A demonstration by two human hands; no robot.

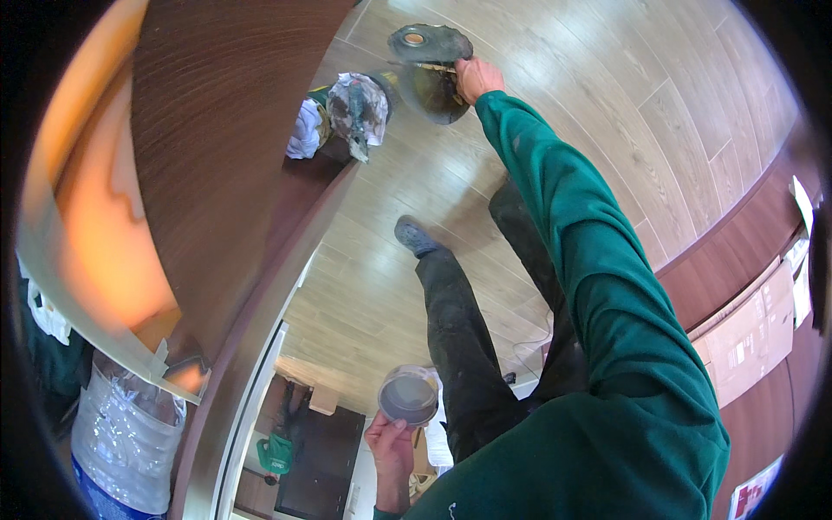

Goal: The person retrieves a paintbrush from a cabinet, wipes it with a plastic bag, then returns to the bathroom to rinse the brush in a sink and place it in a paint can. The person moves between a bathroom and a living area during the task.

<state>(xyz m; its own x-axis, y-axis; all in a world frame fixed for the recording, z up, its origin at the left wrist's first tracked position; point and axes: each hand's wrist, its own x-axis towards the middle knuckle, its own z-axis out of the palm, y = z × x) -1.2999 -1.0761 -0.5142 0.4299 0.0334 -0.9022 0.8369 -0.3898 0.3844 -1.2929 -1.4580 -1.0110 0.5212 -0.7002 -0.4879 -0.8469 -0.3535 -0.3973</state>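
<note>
My right hand (478, 80), at the end of a green sleeve, reaches far forward above the floor. Its fingers are closed at the rim of a dark, stained round can (436, 95). A grey disc like a bent-back lid (431, 42), with a light round spot, stands up at the can's far side. The fingertips are partly hidden. Lower down, near my body, my left hand (390, 446) grips a shallow round tub (407, 397) with a grey inside, the thumb over its rim.
A large brown wooden panel (217, 130) fills the left side. Stained cloths (360, 108) lie by its far end. A clear plastic bottle (130, 442) stands at lower left. Cardboard (750, 334) leans against brown boards at right. My feet stand on the wood-look floor (624, 87).
</note>
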